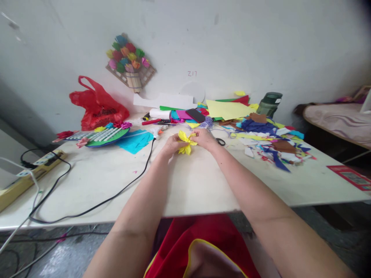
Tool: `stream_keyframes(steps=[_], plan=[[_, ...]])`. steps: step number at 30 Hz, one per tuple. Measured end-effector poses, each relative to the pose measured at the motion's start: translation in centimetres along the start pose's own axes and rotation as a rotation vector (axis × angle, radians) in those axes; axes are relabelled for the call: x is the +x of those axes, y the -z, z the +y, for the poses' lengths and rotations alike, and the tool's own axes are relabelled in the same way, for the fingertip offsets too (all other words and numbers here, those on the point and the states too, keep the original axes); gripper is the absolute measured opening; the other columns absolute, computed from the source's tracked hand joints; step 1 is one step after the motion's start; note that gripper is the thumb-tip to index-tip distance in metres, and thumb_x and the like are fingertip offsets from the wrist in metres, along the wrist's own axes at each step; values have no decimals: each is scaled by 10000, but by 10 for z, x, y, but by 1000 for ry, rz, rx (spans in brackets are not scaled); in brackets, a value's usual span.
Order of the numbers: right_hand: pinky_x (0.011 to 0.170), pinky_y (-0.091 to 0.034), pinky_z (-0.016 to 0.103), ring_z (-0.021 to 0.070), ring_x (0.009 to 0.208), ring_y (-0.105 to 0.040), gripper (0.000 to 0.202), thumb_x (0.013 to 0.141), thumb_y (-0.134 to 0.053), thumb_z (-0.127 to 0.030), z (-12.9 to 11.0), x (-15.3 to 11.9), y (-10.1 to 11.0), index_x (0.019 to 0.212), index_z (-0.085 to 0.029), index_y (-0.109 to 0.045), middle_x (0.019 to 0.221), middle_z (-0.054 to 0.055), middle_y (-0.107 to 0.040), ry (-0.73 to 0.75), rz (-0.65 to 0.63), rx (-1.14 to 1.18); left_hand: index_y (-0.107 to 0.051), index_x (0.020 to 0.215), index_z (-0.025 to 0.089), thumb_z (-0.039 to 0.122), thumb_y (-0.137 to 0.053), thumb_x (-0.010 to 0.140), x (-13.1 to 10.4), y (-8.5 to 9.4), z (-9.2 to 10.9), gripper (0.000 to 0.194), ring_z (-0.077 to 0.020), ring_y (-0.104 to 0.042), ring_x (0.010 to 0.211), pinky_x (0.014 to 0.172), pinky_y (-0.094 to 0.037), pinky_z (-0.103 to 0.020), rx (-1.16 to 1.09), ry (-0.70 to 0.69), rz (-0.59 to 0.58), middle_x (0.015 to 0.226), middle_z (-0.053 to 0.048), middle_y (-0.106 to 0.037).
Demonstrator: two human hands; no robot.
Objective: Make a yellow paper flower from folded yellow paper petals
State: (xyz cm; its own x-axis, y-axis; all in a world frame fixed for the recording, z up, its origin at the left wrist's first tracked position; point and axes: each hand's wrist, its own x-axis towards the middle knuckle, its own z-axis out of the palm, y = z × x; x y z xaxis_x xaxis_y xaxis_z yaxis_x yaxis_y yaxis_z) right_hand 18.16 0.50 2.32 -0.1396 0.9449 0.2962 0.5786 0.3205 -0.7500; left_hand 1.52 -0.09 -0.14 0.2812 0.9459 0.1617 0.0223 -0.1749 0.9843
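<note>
A yellow paper flower (186,143) with several pointed petals is held between my two hands, over the middle of the white table (199,189). My left hand (171,145) grips it from the left side, fingers closed around its base. From the right, my right hand (203,139) pinches a petal at the upper edge. Just behind my left hand lies a glue gun (157,133) with a black cord. Close to my right hand, the black handle of a pair of scissors (220,141) shows; the rest is hidden.
Paper scraps (278,143) pile up on the right, near a green bottle (270,104). A phone (195,115) lies among coloured papers at the back. On the left are a flower-decorated board (107,137), a red plastic bag (98,104) and a power strip (43,162). The black cord (116,195) crosses the table.
</note>
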Motion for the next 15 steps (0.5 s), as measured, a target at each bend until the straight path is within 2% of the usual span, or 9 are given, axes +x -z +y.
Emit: stream_keyframes(steps=[9, 15], plan=[[560, -379, 214, 125, 625, -542, 186, 646, -625, -221, 9, 5, -5, 776, -143, -732, 666, 1, -646, 89, -19, -39, -627, 790, 119, 217, -792, 500, 5, 1, -5, 348, -121, -594, 593, 573, -459, -234, 51, -13, 95, 714, -28, -657], [591, -397, 220, 133, 675, -570, 109, 656, -612, -215, 6, 3, -7, 678, -157, -701, 734, 15, -685, 115, 24, -142, -609, 794, 129, 215, -780, 498, 5, 3, -5, 353, -120, -588, 573, 566, -457, -237, 15, -41, 71, 680, -11, -645]])
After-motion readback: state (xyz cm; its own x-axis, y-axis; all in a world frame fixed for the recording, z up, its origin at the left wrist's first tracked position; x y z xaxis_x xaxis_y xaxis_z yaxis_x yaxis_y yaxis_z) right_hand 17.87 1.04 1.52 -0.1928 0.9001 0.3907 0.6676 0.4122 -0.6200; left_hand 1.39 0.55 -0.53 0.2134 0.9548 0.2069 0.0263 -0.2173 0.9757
